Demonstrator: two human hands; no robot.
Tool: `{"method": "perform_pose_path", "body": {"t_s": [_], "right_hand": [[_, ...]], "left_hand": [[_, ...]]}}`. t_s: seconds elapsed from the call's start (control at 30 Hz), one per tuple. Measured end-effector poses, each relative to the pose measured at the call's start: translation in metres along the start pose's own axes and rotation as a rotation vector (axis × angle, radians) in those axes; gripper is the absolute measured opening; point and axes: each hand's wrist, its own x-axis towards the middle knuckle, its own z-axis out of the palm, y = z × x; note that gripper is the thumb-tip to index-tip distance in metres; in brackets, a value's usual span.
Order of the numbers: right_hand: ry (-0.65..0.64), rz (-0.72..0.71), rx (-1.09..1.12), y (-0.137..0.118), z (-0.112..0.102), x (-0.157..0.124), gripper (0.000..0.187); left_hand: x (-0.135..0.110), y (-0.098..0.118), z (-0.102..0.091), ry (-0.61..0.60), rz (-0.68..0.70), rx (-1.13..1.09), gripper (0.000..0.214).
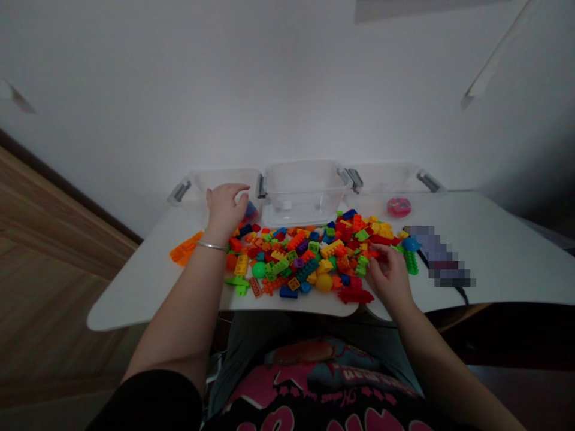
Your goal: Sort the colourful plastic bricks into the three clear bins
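- Head view, hands: left hand (224, 211) raised at the far left edge of the heap, fingers loosely curved, part-open, nothing seen held. Silver bangle (211, 245) on that wrist.
- Right hand (390, 280) low at the heap's right edge, fingers (376, 254) bent down onto red and orange bricks. Cannot tell whether a brick is held.
- Spatial relation: heap of plastic building bricks (296, 254) lies between the hands, long axis running left to right across the tabletop (503, 263). Right hand is in contact with it; left hand sits just beyond its far corner.
- Nearest left fingertips: dark blue piece (250, 210), just beside them, against the middle bin.
- Beyond the heap: three clear plastic storage bins in a row, left bin (220, 178), middle bin (303, 191), right bin (386, 178), with grey latches. Middle bin touches the heap's far edge.
- Pink round object (399, 207) behind the heap at the right bin; inside or behind it, cannot tell.
- Loose items: orange flat plate (185, 248) apart on the left; green ball (259, 270) and yellow ball (324, 282) in the heap; green spiked piece (411, 262) right of the right hand.
- Pixelated patch (438, 256) at right, object unreadable, black cable (460, 291) trailing from it.
- Writing: no brand or label legible on bricks or bins; lettering on the printed shirt (314, 383) unreadable.
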Motion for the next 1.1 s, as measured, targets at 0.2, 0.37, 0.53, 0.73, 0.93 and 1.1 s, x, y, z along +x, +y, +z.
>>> {"method": "perform_pose_path", "body": {"t_s": [0.2,0.37,0.53,0.73,0.93,1.1], "right_hand": [[0.001,-0.007,0.002,0.002,0.0,0.001,0.026],[0.001,-0.013,0.014,0.002,0.0,0.001,0.025],[0.007,-0.003,0.003,0.0,0.0,0.0,0.025],[0.0,-0.065,-0.022,-0.002,-0.003,0.0,0.025],[-0.055,-0.294,-0.053,-0.02,-0.007,-0.004,0.026],[-0.155,-0.462,-0.012,-0.058,-0.001,-0.012,0.025]], "left_hand": [[-0.049,0.002,-0.012,0.081,0.133,-0.111,0.033],[-0.1,0.017,0.0,-0.105,0.272,-0.169,0.033],[-0.129,0.033,0.007,-0.27,0.415,-0.106,0.042],[-0.136,0.028,0.014,-0.298,0.418,-0.107,0.045],[-0.14,0.033,0.014,-0.222,0.446,-0.193,0.047],[-0.152,0.051,0.014,-0.262,0.62,-0.175,0.045]]}}
